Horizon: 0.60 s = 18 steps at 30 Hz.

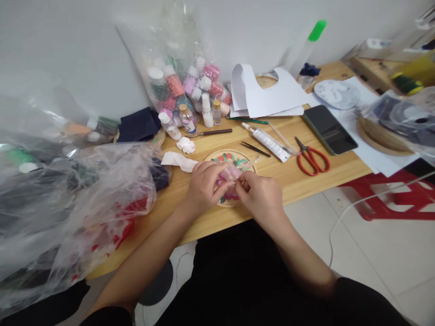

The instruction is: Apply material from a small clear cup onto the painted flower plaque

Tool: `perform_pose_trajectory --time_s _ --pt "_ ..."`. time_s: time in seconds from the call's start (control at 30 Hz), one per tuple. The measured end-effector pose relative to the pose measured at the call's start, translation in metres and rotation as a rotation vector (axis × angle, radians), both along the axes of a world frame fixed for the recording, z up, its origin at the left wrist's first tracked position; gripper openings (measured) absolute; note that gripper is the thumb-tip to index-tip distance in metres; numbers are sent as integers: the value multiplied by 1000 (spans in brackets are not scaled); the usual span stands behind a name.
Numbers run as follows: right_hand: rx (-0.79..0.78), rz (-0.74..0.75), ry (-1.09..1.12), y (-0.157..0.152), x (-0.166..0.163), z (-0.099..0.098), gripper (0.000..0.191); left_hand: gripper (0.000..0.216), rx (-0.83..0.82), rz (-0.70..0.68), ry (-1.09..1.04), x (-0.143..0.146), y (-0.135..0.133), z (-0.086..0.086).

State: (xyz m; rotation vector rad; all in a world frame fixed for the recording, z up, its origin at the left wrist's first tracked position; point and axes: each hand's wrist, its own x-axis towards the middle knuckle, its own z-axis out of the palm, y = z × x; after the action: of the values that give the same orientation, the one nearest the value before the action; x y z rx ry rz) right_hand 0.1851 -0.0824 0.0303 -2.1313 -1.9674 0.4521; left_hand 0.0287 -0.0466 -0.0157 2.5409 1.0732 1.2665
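**Both hands pinched on a small pink-filled packet**

Works at the centre of the frame, just above the near table edge. Grips with the left hand (204, 185), fingers curled and thumb pressed toward the fingertips, one end of a small clear packet (233, 173) with pink contents. Pinches the other end with the right hand (260, 195), likewise nearly closed, knuckles up. Holds the packet between both hands, directly over a round wooden disc (238, 159) patterned in red, green and pink. Cannot tell whether packet and disc touch.

Toward the upper middle, against the wall: a clear bag (183, 68) stuffed with capped bottles of pink, red, green and white beads. In front of it on the wooden table (306, 181), standing upright: a few small bottles (187, 118), some white-capped, two with tan caps, contents too small to tell. Filling the left of the frame: a big crumpled plastic bag (68, 203) with dark and red things inside, blurred.

Right of the disc, lying flat: black tweezers (255, 149), a white glue tube (268, 141), red-handled scissors (312, 159), then a dark phone (329, 130). Left of the disc, just beside the left hand: a white tissue (178, 160), with a crumpled wad (186, 145) above it. Behind, upper centre: curled white paper (272, 93).
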Motion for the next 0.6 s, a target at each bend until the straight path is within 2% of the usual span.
perform_pose_trajectory --time_s 0.13,0.3,0.6 --pt "43 -3 47 -2 2 0 17 33 -8 -5 21 -1 0 0" --pt "46 63 159 1 1 -4 16 36 -54 -9 -7 -2 0 -1" --pt "122 -6 276 -2 7 -8 14 37 -42 -17 -1 -1 0 0"
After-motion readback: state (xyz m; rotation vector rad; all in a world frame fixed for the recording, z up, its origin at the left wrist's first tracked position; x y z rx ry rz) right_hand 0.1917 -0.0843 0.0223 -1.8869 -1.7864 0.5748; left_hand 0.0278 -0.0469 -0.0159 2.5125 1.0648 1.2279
